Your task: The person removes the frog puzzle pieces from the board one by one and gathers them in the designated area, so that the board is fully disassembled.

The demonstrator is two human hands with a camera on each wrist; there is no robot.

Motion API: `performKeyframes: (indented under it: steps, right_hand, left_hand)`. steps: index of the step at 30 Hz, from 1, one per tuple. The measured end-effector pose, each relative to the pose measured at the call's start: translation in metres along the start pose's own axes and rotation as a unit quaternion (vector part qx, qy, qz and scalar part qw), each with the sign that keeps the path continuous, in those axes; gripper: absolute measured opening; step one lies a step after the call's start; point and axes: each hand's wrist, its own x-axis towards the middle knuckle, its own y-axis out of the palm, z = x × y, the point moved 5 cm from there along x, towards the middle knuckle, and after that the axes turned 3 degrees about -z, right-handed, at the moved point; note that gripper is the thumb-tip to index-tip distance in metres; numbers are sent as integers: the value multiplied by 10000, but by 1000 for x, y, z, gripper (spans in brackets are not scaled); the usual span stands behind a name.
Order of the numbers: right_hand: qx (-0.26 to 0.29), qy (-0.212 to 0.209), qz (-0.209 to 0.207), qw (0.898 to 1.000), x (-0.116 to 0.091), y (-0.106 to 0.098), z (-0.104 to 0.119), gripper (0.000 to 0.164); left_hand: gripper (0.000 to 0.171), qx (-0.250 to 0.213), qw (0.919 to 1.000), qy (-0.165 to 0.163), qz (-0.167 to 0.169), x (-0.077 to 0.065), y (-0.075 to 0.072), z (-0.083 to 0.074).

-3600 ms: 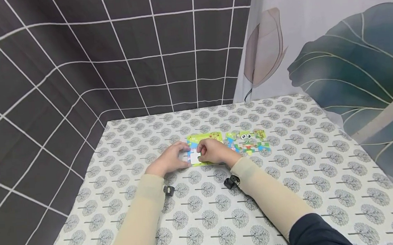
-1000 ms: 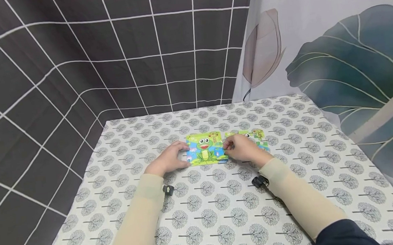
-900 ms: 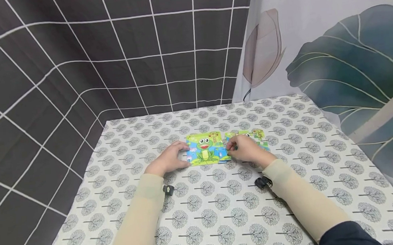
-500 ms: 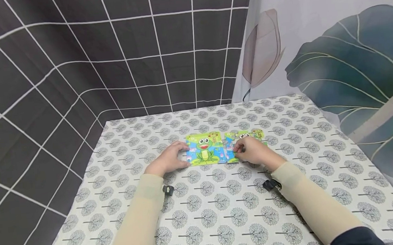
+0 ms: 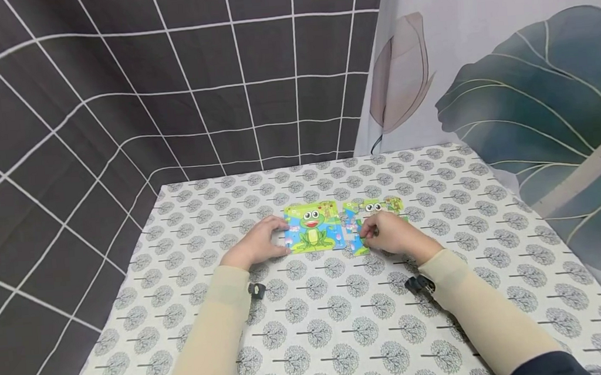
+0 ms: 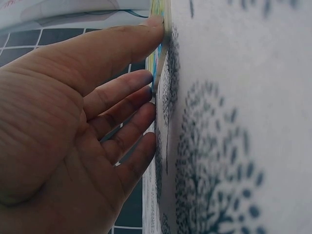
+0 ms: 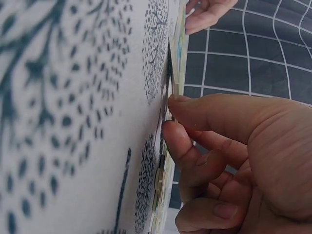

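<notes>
A flat frog jigsaw puzzle (image 5: 311,228) lies on the cloth, its picture filled in. At its left edge my left hand (image 5: 257,242) rests with fingers lightly bent; in the left wrist view the thumb and fingertips touch the puzzle's rim. To the right, my right hand (image 5: 391,233) pinches a small blue and green puzzle piece (image 5: 359,246) between thumb and forefinger. That piece stands at the lower left of a second frog jigsaw (image 5: 373,207), partly broken up, whose lower part my right hand hides. In the right wrist view the piece (image 7: 174,73) shows edge-on, slightly tilted.
A white cloth with grey tree prints (image 5: 317,327) covers the table. Behind and to the left hangs a dark curtain with white grid lines (image 5: 272,95); a pale curtain with large leaves (image 5: 542,92) hangs at the right.
The gap seen earlier in the left puzzle is filled. My right hand has moved from there rightward to the second jigsaw, sliding the pinched piece along. My left hand has stayed put.
</notes>
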Motion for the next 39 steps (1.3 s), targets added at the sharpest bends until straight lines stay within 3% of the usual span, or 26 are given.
performKeyframes:
  steps: [15,39]
  right_hand:
    - [-177,64,25,9998,-2,2,0,10]
    - [246,441,111,9987,-2,1,-5,15]
  left_hand:
    - [68,12,10000,-85,0,-1,0,0]
    - [69,2,10000,-84,4,-1,-1,-2]
